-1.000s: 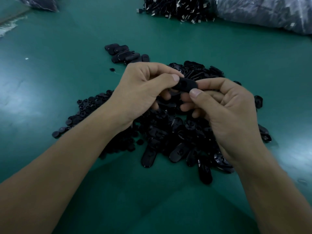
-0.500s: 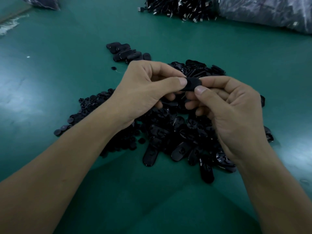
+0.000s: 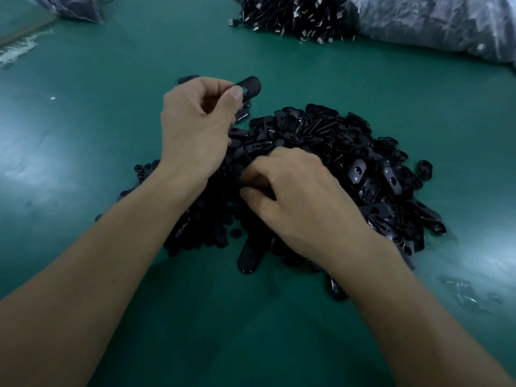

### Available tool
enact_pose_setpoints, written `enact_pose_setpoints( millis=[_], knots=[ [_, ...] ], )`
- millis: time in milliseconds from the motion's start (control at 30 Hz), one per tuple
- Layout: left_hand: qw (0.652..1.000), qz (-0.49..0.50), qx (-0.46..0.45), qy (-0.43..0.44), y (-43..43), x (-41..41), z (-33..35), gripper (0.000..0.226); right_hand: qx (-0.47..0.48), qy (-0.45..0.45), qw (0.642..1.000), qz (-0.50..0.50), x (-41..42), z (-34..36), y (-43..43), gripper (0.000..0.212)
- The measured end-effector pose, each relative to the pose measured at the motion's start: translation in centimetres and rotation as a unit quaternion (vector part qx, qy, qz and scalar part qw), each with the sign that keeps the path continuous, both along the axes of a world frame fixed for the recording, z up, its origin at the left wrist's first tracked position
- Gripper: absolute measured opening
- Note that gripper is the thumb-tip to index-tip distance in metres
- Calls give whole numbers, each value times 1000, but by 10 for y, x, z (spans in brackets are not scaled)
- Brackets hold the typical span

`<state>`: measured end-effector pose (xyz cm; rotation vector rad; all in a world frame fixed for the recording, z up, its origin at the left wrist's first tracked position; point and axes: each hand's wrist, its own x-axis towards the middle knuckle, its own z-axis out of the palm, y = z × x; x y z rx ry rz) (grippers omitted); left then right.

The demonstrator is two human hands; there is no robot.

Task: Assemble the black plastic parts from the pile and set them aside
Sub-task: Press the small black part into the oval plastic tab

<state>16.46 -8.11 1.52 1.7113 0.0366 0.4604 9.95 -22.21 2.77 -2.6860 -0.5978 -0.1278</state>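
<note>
My left hand (image 3: 195,124) pinches one oblong black plastic part (image 3: 250,84); my right hand (image 3: 301,202) rests curled on the pile of black plastic parts (image 3: 349,141), grip indeterminate.

An oblong black plastic part (image 3: 249,85) is being pinched at one end above frame centre; the pile of glossy black parts (image 3: 321,141) is being seen heaped at centre.
</note>
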Motion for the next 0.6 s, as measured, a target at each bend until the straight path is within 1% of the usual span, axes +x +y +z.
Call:
enact_pose_setpoints(
  millis=[133,233,333,467,600],
  knots=[
    [1000,8,-7,5,0,0,1,15,-20,-6,999,26,3,6,23,29],
    [1000,18,-15,6,1,1,2,17,-52,5,998,40,6,5,31,32],
    [1000,23,-13,3,1,1,3,17,-45,21,998,39,5,1,33,28],
    [1000,27,-15,2,1,1,4,17,-32,7,999,29,4,-3,36,17],
    [1000,26,-16,0,1,-1,5,17,-5,22,999,31,6,-5,37,14]
  ],
)
